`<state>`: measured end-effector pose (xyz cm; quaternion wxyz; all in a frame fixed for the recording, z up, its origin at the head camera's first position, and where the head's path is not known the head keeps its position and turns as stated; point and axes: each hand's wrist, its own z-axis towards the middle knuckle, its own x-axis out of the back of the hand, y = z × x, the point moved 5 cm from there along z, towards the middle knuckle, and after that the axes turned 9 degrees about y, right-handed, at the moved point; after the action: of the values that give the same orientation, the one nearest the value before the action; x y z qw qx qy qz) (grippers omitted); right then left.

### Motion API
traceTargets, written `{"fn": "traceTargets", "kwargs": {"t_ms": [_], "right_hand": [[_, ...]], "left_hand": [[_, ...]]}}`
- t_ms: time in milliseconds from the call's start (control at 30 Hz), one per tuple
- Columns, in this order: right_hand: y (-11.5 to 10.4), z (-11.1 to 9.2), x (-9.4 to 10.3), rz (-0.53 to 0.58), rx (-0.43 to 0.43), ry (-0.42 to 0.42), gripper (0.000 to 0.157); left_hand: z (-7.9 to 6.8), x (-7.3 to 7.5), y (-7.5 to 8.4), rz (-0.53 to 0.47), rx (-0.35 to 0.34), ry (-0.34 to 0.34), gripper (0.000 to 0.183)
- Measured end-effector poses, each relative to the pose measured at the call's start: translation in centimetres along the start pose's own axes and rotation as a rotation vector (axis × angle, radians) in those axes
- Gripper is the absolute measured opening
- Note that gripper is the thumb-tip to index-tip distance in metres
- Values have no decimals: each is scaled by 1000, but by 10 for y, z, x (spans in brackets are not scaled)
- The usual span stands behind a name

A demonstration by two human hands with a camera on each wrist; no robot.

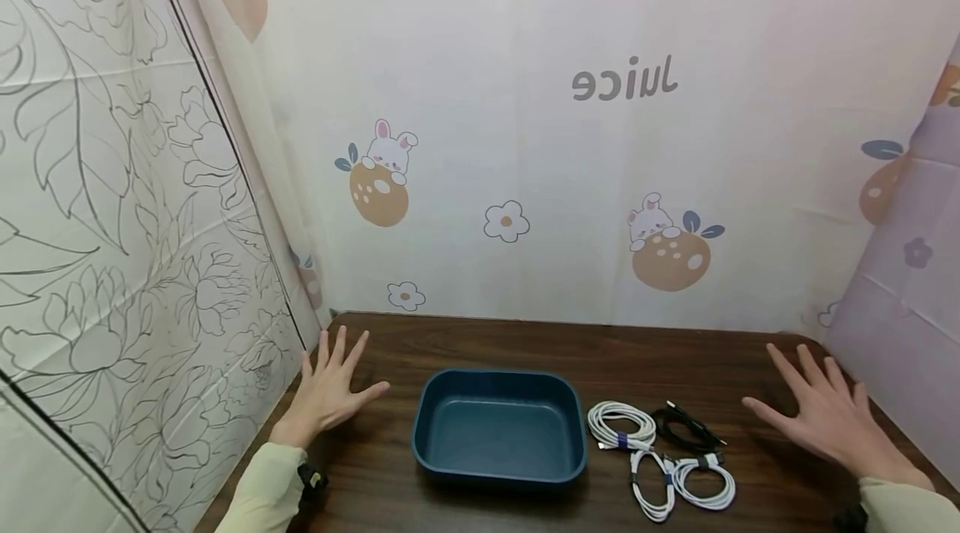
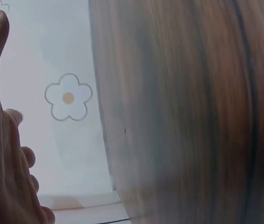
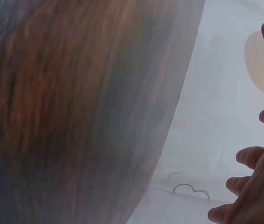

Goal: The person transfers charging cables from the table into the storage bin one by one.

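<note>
My left hand [image 1: 326,396] is at the left side of the dark wood table, fingers spread and straight, holding nothing. On the far right, my right hand [image 1: 832,420] is likewise spread wide with nothing in it. Between them sits a dark blue rectangular tray [image 1: 498,479] with nothing inside. Right of the tray lie coiled cables: a larger white cable [image 1: 622,425], a black cable [image 1: 686,426] and two smaller white cables, one narrow [image 1: 654,508] and one rounder [image 1: 705,501]. Dark straps bind the white coils. The cables lie closer to the right hand than to the left.
The brown wood table [image 1: 360,475] ends at a white curtain [image 1: 465,141] printed with rabbits, oranges and flowers. A line-drawn floral sheet [image 1: 135,266] hangs along the left edge, and a pale lilac sheet [image 1: 911,283] along the right.
</note>
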<state>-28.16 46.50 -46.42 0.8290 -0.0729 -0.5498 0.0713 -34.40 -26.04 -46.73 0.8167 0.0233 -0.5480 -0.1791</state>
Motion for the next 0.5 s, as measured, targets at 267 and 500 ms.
{"fn": "traceTargets", "kwargs": {"t_ms": [267,500], "right_hand": [[-9,0,-4,45,-4,16,106],[-24,4,-6,55,4,6,109]], "left_hand": [[-2,-7,22,-115,4,-15,91],[-5,-15,45,-219,-10,-32,84]]}}
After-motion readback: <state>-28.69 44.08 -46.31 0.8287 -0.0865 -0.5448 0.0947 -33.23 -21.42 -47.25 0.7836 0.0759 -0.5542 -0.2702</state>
